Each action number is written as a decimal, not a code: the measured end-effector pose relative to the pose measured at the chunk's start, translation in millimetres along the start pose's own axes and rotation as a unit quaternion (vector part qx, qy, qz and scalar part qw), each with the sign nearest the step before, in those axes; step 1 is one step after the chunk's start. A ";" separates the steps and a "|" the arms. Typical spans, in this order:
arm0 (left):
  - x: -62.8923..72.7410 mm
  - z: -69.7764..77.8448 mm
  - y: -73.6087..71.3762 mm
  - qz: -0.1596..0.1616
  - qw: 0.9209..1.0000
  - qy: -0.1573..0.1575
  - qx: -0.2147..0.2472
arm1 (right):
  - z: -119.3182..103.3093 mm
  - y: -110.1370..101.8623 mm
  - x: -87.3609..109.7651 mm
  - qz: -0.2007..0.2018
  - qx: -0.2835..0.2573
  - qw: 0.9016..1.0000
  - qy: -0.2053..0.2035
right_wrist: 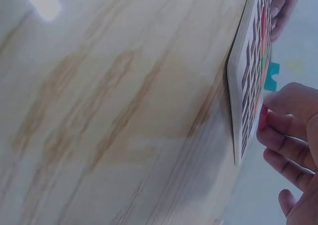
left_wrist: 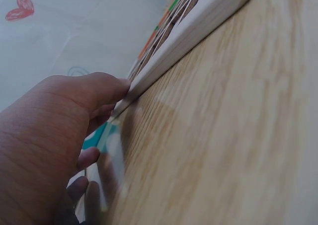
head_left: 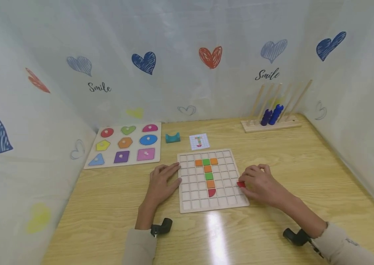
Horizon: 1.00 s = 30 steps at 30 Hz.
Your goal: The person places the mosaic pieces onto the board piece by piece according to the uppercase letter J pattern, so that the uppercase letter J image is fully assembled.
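A wooden grid board [head_left: 190, 193] lies on the table with orange and green square tiles [head_left: 208, 169] set in a T-like column. A red quarter-round tile [head_left: 212, 192] sits at the column's lower end. My left hand [head_left: 161, 184] touches the board's left edge with thumb and fingertips, its fingers fairly straight. At the right edge my right hand [head_left: 261, 186] pinches a red tile [right_wrist: 263, 116] between thumb and fingers; its full outline is hidden by them. Behind the board lies a pattern card [head_left: 199, 141] printed with a coloured J-like figure.
A shape puzzle board [head_left: 128, 145] with knobbed pieces lies at the back left. Beside it stands a teal curved block [head_left: 173, 138]. At the back right is a wooden peg stand [head_left: 271, 126] with tall rods and blue and purple beads. A heart-printed curtain [head_left: 173, 88] encloses the table.
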<state>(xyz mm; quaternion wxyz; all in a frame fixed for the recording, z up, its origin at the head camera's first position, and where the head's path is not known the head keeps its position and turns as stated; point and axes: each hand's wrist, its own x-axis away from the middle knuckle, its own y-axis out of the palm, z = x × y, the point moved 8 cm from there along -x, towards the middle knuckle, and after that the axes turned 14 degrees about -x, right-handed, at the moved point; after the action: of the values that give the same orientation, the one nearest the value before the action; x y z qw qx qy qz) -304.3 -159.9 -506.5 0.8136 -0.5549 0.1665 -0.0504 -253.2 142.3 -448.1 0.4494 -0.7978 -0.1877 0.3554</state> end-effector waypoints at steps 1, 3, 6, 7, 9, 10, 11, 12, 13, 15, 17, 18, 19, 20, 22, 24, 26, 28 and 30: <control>0.0 0.2 0.7 -0.001 1.000 0.000 0.000 | -0.8 0.3 -0.6 -0.001 -0.001 1.000 0.002; 0.2 0.9 0.5 0.000 1.000 0.000 0.001 | -2.6 1.2 -2.5 -0.005 -0.004 1.000 0.008; 0.3 2.0 -1.0 0.003 1.000 0.000 0.000 | -6.0 2.7 -6.3 -0.009 -0.011 1.000 0.012; 0.2 2.2 -1.1 0.003 1.000 0.000 -0.002 | -7.3 3.0 -7.6 -0.010 -0.013 1.000 0.013; 0.3 2.9 -2.2 0.008 1.000 0.003 -0.006 | -9.9 4.9 -10.4 -0.012 -0.018 1.000 0.014; 0.4 3.3 -2.8 0.011 1.000 0.004 -0.007 | -11.3 6.0 -11.6 -0.014 -0.020 1.000 0.013; 0.6 3.7 -3.3 0.013 1.000 0.006 -0.007 | -12.9 7.0 -12.8 -0.015 -0.020 1.000 0.012; 0.8 4.0 -3.7 0.015 1.000 0.007 -0.008 | -14.4 7.9 -13.9 -0.015 -0.023 1.000 0.010; 1.0 4.2 -4.0 0.017 1.000 0.009 -0.008 | -15.7 8.7 -14.8 -0.015 -0.026 1.000 0.008; 1.3 4.7 -4.5 0.020 1.000 0.011 -0.008 | -18.2 10.7 -16.7 -0.014 -0.031 0.999 0.003; 1.6 4.7 -4.6 0.018 1.000 0.010 -0.007 | -20.3 12.5 -18.3 -0.013 -0.036 0.999 -0.001; 1.7 4.6 -4.4 0.017 1.000 0.011 -0.007 | -21.3 13.3 -19.1 -0.013 -0.036 0.999 -0.002; 1.5 4.6 -4.3 0.017 1.000 0.011 -0.006 | -22.1 14.2 -19.7 -0.012 -0.037 0.999 -0.003; 1.4 4.6 -4.1 0.016 1.000 0.011 -0.006 | -23.0 15.0 -20.3 -0.012 -0.036 0.999 -0.006; 1.3 4.4 -3.8 0.015 1.000 0.011 -0.005 | -25.1 16.4 -21.7 -0.012 -0.035 0.999 -0.010; 1.0 4.3 -3.5 0.015 1.000 0.011 -0.005 | -27.2 17.2 -23.0 -0.010 -0.032 0.999 -0.015; 0.9 4.3 -3.5 0.016 1.000 0.011 -0.005 | -29.3 18.3 -24.5 -0.010 -0.033 0.999 -0.017; 1.1 4.1 -3.4 0.017 1.000 0.011 -0.006 | -30.9 19.9 -26.2 -0.012 -0.034 0.999 -0.017; 1.1 3.8 -3.4 0.019 1.000 0.011 -0.008 | -32.6 21.8 -27.8 -0.017 -0.035 0.999 -0.015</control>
<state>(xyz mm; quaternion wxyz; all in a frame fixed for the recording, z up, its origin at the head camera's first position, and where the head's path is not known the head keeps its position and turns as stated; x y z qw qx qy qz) -301.7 -158.1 -502.4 0.8081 -0.5573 0.1866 -0.0396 -248.6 94.6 -444.4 0.4240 -0.8046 -0.2200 0.3527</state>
